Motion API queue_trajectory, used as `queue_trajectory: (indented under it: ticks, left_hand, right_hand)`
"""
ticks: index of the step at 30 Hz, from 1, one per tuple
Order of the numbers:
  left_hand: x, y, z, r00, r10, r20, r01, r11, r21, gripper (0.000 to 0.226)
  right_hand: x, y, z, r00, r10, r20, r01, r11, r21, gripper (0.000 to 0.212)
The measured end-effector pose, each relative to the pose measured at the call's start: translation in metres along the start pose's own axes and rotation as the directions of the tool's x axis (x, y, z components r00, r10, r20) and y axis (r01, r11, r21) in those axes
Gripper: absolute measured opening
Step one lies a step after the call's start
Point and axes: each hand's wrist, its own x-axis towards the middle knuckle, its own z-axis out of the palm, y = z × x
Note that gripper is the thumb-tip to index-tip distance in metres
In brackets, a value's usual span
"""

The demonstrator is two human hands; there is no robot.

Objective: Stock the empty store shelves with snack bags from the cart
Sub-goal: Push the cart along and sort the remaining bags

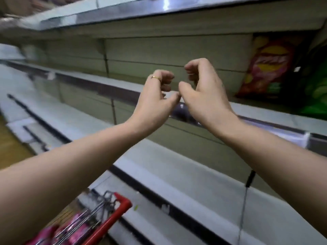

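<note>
Pink snack bags [77, 229] are lying in the cart [123, 204] at seven o'clock, probably light and crushable, best pinched at the top seam. The left hand [155, 101] and right hand [203, 92] are hovering loosely curled, empty.

Pale matt-painted metal shelves [177, 167] with glossy dark edge strips [99, 89]; shiny plastic snack bags [265, 68]; bare metal-wire cart [108, 197] with smooth red rim [123, 205], probably plastic; wood-look floor [10, 142].
</note>
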Motion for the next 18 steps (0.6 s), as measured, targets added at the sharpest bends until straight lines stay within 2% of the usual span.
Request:
queue_trajectory:
  ticks: [4,9,14,18]
  left_hand:
    - [-0.036,-0.043,-0.063,0.985,-0.145,-0.096,0.159,0.975,0.153,0.033]
    - [-0.071,-0.091,-0.147,0.904,-0.32,-0.283,0.39,0.889,0.24,0.034]
    - [-0.104,-0.14,-0.23,0.805,-0.418,-0.421,0.546,0.8,0.249,0.029]
    - [-0.132,-0.191,-0.287,0.674,-0.541,-0.503,0.698,0.69,0.192,0.028]
  right_hand:
    - [-0.008,-0.012,0.062,0.99,-0.012,0.144,-0.002,0.996,0.092,0.032]
    - [-0.021,-0.039,0.165,0.924,-0.019,0.382,-0.072,0.972,0.223,0.031]
    - [-0.041,-0.073,0.284,0.825,-0.054,0.563,-0.134,0.949,0.286,0.031]
    - [-0.059,-0.087,0.378,0.705,-0.065,0.706,-0.182,0.946,0.269,0.032]
